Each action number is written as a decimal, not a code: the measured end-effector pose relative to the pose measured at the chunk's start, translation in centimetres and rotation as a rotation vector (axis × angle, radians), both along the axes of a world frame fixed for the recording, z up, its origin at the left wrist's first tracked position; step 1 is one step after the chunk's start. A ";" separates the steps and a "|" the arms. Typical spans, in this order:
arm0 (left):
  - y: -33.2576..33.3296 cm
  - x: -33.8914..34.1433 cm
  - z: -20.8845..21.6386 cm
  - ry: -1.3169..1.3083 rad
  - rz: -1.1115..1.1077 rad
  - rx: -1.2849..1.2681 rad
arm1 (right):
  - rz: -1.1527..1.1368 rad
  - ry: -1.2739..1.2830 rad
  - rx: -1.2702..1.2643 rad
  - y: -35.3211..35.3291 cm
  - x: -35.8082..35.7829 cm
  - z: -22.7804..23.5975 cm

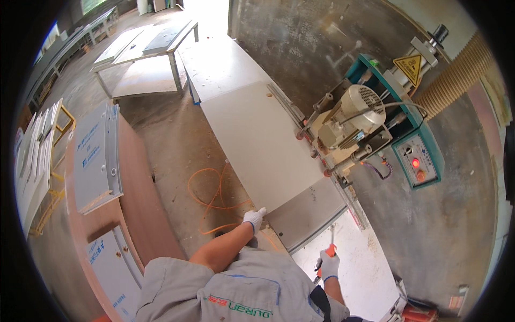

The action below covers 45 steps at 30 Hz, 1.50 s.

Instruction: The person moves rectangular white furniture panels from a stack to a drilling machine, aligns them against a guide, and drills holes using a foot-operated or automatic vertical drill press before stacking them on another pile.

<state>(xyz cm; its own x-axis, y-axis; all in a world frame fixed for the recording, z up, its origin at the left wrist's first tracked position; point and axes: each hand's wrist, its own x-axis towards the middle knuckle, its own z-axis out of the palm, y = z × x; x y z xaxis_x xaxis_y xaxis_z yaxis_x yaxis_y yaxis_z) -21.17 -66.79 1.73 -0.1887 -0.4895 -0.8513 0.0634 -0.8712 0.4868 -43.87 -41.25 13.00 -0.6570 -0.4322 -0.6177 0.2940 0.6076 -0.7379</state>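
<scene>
My left hand [254, 219], in a white glove, is closed at the left edge of a pale panel [257, 139], by its near corner. The panel lies flat on a long white bench. A darker grey board [306, 217] with a small round hole shows against its near end. My right hand [329, 265], also gloved, is closed round an orange air blow gun [331, 249] with a thin metal nozzle pointing away from me. It is above the white bench top [359, 257], to the right of the grey board's near edge.
Along the bench's right side stands a machine with a motor [362, 112], rollers and a control box [417, 160] with a lit red light. An orange hose [209, 193] loops on the floor. Stacked boards [96, 155] stand at left; a metal-framed table [174, 72] is farther back.
</scene>
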 end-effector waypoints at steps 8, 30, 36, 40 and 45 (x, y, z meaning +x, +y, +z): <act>0.5 10.8 -0.7 0.046 -0.047 -0.109 | 0.377 0.508 0.329 -5.6 0.4 3.8; -0.5 22.2 7.9 0.294 0.878 -0.406 | 0.649 -0.825 -0.267 -36.0 7.0 3.6; -0.2 24.9 18.5 0.088 0.914 -0.728 | 0.742 -0.858 -0.501 -42.5 9.8 2.0; 8.1 28.6 23.8 -0.152 0.982 -0.831 | 0.905 -0.970 -0.455 -39.3 15.7 1.0; 23.3 31.7 29.3 -0.216 1.138 -0.903 | 1.044 -1.078 -0.381 -29.3 23.4 8.4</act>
<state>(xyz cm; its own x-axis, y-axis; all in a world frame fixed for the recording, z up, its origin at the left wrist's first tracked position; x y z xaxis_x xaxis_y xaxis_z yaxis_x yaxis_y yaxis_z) 10.52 -43.47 31.01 0.7432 -0.6536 -0.1429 0.3491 0.1966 0.9162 -20.45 -70.51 21.40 0.6957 -0.6356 -0.3347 0.3492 0.7064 -0.6157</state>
